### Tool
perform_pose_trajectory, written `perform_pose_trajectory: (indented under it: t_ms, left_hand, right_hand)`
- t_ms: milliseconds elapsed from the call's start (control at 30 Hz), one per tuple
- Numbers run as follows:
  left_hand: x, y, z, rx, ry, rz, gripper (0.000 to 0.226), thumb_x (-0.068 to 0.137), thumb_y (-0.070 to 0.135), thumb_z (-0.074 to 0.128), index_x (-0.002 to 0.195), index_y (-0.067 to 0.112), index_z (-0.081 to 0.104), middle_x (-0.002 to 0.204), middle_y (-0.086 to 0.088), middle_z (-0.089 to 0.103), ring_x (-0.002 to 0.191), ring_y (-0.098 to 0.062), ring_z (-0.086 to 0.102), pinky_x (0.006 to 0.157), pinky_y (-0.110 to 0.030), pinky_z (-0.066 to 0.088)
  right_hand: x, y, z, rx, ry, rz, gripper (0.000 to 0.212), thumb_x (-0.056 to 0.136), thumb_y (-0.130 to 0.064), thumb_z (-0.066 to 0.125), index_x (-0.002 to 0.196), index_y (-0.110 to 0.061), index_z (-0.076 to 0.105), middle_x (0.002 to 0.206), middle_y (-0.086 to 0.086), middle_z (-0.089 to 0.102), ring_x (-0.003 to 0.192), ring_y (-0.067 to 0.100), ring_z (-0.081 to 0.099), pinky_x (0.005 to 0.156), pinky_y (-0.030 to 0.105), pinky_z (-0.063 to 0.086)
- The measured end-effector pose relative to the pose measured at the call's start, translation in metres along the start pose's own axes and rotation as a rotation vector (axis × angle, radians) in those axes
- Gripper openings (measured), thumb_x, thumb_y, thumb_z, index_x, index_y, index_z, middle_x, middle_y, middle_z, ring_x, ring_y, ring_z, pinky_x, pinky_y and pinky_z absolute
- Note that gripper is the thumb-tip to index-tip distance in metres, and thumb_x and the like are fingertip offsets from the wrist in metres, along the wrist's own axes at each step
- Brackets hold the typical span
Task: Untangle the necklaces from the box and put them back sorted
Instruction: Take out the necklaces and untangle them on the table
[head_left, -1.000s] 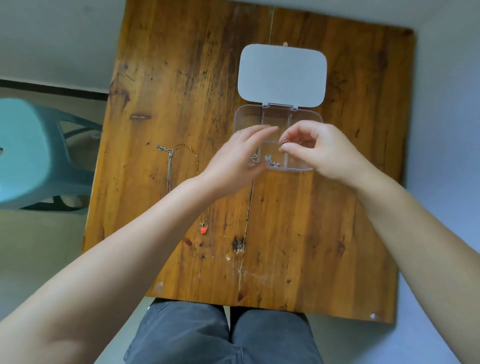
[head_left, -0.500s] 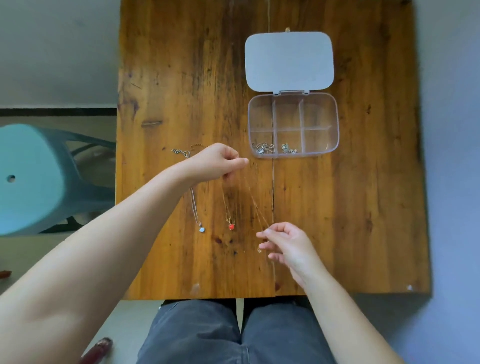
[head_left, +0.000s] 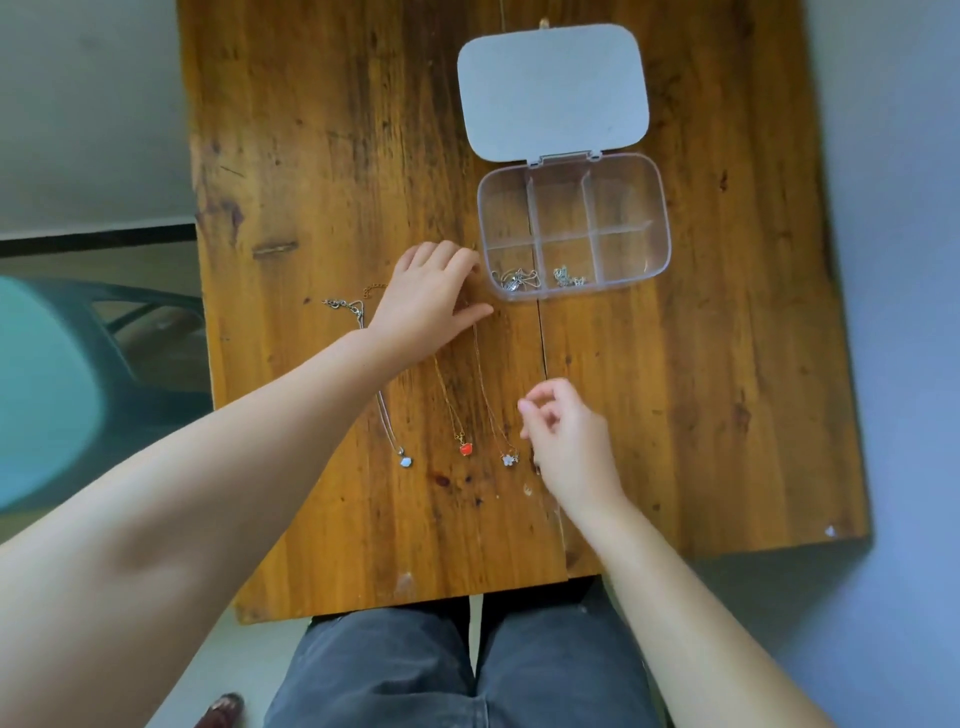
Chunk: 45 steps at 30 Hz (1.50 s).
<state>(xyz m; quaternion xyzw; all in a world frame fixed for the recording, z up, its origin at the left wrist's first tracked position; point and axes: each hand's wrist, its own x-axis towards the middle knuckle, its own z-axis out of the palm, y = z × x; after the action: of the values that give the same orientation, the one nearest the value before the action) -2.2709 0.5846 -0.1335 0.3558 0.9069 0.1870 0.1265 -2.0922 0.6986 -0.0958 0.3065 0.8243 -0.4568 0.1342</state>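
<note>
Left hand (head_left: 426, 306) extended forward, palm down, fingers spread flat with thumb out. Right hand (head_left: 569, 436) nearer the body, raised, fingers loosely curled, nothing held. Both forearms bare.

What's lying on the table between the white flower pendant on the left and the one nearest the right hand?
In the head view, only the red pendant on its gold chain lies between the left white pendant and the right one.

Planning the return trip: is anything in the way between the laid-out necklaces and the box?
Nothing visible. Bare table lies between the necklaces and the open box; its lid is folded back.
</note>
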Motion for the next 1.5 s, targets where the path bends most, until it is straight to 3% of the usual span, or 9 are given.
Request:
perform_pose_trajectory:
  t_ms: [100,200,433,900,1033,1133,1200,1367,1500]
  left_hand:
    - [-0.004,0.01,-0.002,-0.081,0.072,-0.029,0.058,0.081,0.03,0.069,0.129,0.011,0.042,0.107,-0.013,0.059,0.1,-0.033,0.053,0.091,-0.046,0.041]
    - [-0.004,0.022,-0.004,-0.08,0.112,-0.032,0.054,0.082,0.026,0.068,0.129,0.013,0.045,0.105,-0.012,0.06,0.099,-0.032,0.053,0.088,-0.044,0.04]
    - [-0.002,0.029,0.0,-0.097,0.165,-0.133,0.029,0.087,0.029,0.063,0.112,0.014,0.057,0.103,-0.008,0.062,0.1,-0.029,0.054,0.091,-0.043,0.04]
    - [-0.003,0.049,-0.011,-0.134,0.135,-0.218,0.041,0.087,0.026,0.062,0.125,0.013,0.053,0.126,-0.016,0.052,0.118,-0.034,0.045,0.099,-0.047,0.037]
    - [0.004,0.081,-0.024,-0.497,0.028,-0.168,0.034,0.088,0.026,0.062,0.12,0.014,0.058,0.144,-0.006,0.043,0.137,-0.017,0.031,0.112,-0.037,0.024]
    - [0.01,0.103,-0.03,-0.791,-0.066,-0.31,0.024,0.092,0.032,0.055,0.09,0.011,0.067,0.102,0.003,0.07,0.087,-0.003,0.06,0.082,-0.024,0.047]
    - [0.01,0.107,-0.032,-0.888,-0.095,-0.364,0.033,0.093,0.037,0.052,0.079,0.009,0.065,0.07,0.004,0.068,0.053,-0.002,0.05,0.057,-0.014,0.042]
    - [0.011,0.101,-0.025,-1.071,-0.277,-0.438,0.036,0.09,0.038,0.055,0.062,0.017,0.051,0.047,0.002,0.055,0.056,-0.018,0.056,0.089,-0.044,0.051]
    - [0.02,0.105,-0.01,-1.076,-0.283,-0.556,0.032,0.091,0.036,0.057,0.066,0.018,0.046,0.045,0.011,0.043,0.042,-0.008,0.041,0.075,-0.033,0.053]
  right_hand:
    - [0.052,-0.038,-0.03,-0.113,0.149,-0.306,0.02,0.096,-0.012,0.045,0.106,-0.014,0.062,0.101,0.003,0.066,0.083,0.015,0.061,0.071,0.028,0.052]
    - [0.107,-0.07,-0.043,-0.547,-0.024,-0.398,0.035,0.094,-0.006,0.041,0.123,-0.016,0.057,0.122,0.008,0.057,0.104,0.027,0.058,0.082,0.04,0.052]
    - [0.141,-0.083,-0.041,-1.073,-0.376,-0.491,0.027,0.091,-0.009,0.042,0.113,-0.011,0.058,0.084,0.003,0.052,0.075,0.024,0.052,0.058,0.034,0.04]
    - [0.132,-0.063,-0.081,-0.259,-0.386,-0.511,0.006,0.091,-0.022,0.058,0.093,-0.023,0.064,0.087,-0.006,0.064,0.08,0.003,0.057,0.071,0.02,0.046]
    - [0.115,-0.061,-0.112,0.065,-0.388,-0.466,0.014,0.093,-0.024,0.056,0.099,-0.027,0.068,0.086,-0.019,0.067,0.082,-0.004,0.062,0.068,0.007,0.048]
    - [0.097,-0.043,-0.138,0.357,-0.302,-0.342,0.015,0.09,-0.02,0.057,0.089,-0.028,0.07,0.072,-0.015,0.066,0.068,0.003,0.06,0.059,0.015,0.048]
    - [0.084,-0.021,-0.148,0.499,-0.217,-0.188,0.015,0.09,-0.016,0.058,0.087,-0.025,0.069,0.074,-0.006,0.069,0.068,0.009,0.062,0.056,0.018,0.049]
    - [0.039,0.049,-0.135,0.536,-0.206,0.235,0.006,0.092,-0.011,0.056,0.094,-0.013,0.062,0.091,0.007,0.075,0.066,0.009,0.066,0.051,0.016,0.05]
    - [0.0,0.081,-0.092,0.485,-0.239,0.426,0.006,0.094,-0.015,0.054,0.1,-0.013,0.055,0.084,0.0,0.076,0.06,0.008,0.066,0.048,0.017,0.049]
